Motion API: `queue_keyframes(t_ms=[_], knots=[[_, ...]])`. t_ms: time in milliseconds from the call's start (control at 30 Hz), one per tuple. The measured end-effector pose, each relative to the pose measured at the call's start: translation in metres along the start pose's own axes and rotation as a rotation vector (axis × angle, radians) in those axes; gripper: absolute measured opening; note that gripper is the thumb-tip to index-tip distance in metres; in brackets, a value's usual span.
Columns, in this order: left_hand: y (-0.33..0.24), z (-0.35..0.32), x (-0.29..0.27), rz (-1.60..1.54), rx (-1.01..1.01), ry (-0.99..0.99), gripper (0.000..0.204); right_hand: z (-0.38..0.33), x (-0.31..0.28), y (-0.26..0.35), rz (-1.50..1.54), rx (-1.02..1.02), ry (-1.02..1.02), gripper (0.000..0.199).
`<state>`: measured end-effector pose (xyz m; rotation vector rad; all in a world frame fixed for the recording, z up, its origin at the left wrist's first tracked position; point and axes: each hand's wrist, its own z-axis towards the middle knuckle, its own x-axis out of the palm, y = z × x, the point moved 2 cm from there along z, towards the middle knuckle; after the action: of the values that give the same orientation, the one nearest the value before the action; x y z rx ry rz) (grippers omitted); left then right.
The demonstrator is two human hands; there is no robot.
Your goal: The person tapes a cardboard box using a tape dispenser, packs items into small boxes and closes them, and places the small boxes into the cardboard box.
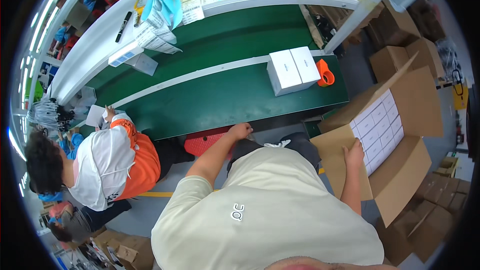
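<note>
**Right hand at the carton, left hand at the belt edge**

The right hand (354, 153) lies flat, fingers spread, on the near flap of the open carton (400, 180), touching the white boxes (378, 131) packed inside; it clasps nothing. The left hand (240, 131) curls loosely at the green belt's (220, 101) near edge, empty as far as I can tell. The carton's rows run away from the right hand toward its far corner.

A single fisheye view looks steeply down from the person's head, so close that their own pale shirt (270, 210) fills the lower middle. It faces the green worktop (225, 95), which crosses the upper half and bends toward the rim. Right of the worktop lies an open cardboard carton (400, 170); left of it sits a co-worker (107, 162).
</note>
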<state>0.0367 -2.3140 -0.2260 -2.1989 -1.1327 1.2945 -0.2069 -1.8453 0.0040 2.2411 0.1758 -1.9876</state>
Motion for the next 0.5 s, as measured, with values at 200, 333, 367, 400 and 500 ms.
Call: queue_keyframes(t_ms=[200,333,367,400,500], knots=[[0.047,-0.024,-0.019,-0.035,-0.164,-0.022,0.042,0.041,-0.025,0.109,0.136,-0.424,-0.058,0.058],[0.043,-0.058,-0.014,-0.109,-0.375,-0.123,0.042,0.087,-0.029,0.198,0.348,-0.809,-0.052,0.051],[0.044,-0.071,-0.009,-0.133,-0.419,-0.160,0.042,0.100,-0.029,0.223,0.345,-0.884,-0.050,0.050],[0.044,-0.084,-0.002,-0.178,-0.476,-0.188,0.041,0.110,-0.029,0.245,0.343,-0.957,-0.049,0.048],[0.034,-0.118,0.041,-0.278,-0.612,-0.269,0.039,0.146,-0.013,0.294,0.311,-1.101,-0.075,0.054]])
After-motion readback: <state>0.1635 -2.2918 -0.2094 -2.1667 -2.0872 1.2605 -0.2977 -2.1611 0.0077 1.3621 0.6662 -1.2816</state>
